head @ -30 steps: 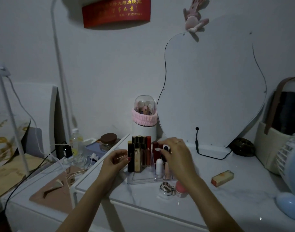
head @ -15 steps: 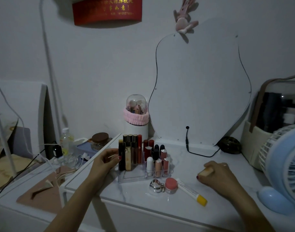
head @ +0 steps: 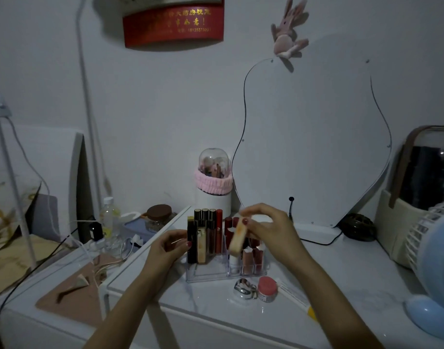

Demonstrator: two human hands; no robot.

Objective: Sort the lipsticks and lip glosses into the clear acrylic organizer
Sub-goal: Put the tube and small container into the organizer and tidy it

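Note:
The clear acrylic organizer stands on the white marble tabletop, with tall dark lip glosses in its left part and short lipsticks in its right slots. My right hand holds a pale orange rectangular lipstick tilted over the right slots. My left hand rests against the organizer's left side, fingers curled at the dark tubes, with nothing visibly held.
In front of the organizer lie a silver ring-like item, a pink round jar and a white tube with a yellow cap. A mirror leans behind. A blue fan stands at the right, a domed brush holder behind.
My right hand picked up the pale orange lipstick from the table at the right and carried it left, over the organizer. My left hand stayed at the organizer's left side.

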